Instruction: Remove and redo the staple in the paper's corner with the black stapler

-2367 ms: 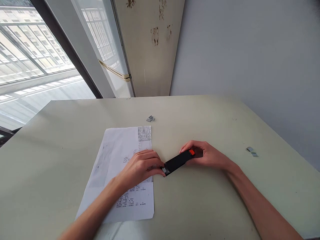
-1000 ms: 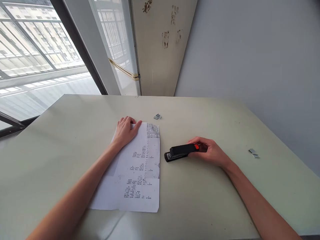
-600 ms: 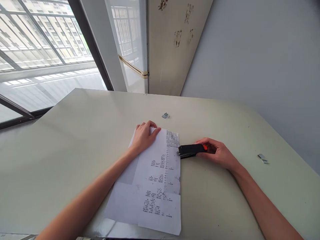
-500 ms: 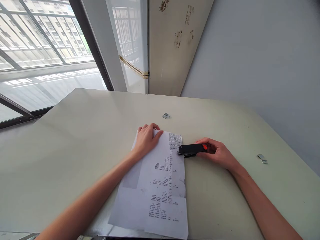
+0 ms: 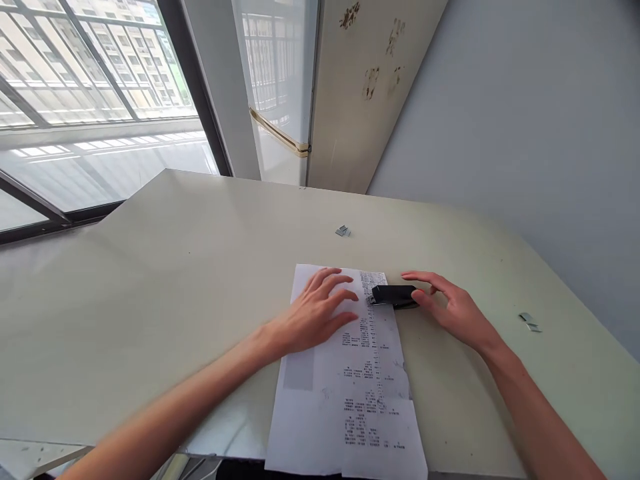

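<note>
A printed paper sheet lies flat on the table, its lower end reaching past the front edge. Over its upper left part is my left hand, palm down with fingers spread. I cannot tell whether it presses on the sheet. A black stapler straddles the sheet's right edge, its metal nose on the printed column. At the stapler's rear end my right hand has its fingers apart. The thumb overlaps that end in view, while the forefinger reaches out behind it; the hand does not grip it.
A small pile of staple strips lies beyond the sheet on the pale table. More staple strips are at the right. A fridge, a window and a grey wall border the table.
My right hand has loosened from the stapler, its fingers now apart. The left hand has come down off the sheet's top edge and spread its fingers. The sheet has turned slightly.
</note>
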Demonstrator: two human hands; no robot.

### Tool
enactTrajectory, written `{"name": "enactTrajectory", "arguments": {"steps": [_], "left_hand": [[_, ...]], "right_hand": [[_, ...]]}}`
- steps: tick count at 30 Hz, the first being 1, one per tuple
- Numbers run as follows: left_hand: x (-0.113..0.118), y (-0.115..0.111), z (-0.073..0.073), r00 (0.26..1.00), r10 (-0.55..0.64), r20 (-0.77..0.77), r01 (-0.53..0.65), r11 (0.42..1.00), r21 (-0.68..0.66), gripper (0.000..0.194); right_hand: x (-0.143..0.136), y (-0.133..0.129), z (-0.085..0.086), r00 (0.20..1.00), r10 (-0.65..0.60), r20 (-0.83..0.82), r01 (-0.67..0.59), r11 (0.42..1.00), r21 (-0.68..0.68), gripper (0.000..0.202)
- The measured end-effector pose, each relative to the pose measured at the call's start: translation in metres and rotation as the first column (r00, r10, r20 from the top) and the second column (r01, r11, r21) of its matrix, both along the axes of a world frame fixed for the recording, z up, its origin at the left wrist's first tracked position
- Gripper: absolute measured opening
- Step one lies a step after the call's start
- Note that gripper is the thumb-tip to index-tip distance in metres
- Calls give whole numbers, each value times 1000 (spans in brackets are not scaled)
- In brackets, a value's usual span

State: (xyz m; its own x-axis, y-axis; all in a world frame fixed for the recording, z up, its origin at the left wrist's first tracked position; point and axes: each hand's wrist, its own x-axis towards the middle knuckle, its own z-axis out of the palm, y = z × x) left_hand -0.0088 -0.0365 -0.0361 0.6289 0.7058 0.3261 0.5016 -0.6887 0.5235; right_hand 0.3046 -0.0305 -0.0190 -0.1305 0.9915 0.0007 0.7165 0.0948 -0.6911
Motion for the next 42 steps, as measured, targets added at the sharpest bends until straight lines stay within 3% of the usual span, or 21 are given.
{"name": "enactTrajectory", "arguments": {"steps": [5,8,12,19,24,42], "left_hand": [[-4,-19,-12,995,-51,-85,57,996,72,44],[-1,-23,-17,993,-51,-103,61,994,95,46],[2,-26,-20,993,-50,-112,63,991,115,48],[7,-37,-23,994,-22,-104,32,995,93,48],[9,-42,-26,995,22,-96,-14,996,88,48],[12,-47,-24,991,50,-124,-42,997,67,49]], "right_hand": [[-36,2,10,998,-53,-24,53,998,29,50],[-55,10,14,1000,-13,-7,13,998,63,51],[-68,23,17,996,59,59,-59,998,-7,53],[-72,28,14,986,130,104,-119,987,-111,54],[-72,23,15,964,227,141,-217,973,-80,46],[-83,19,14,928,203,312,-204,979,-29,46]]}}
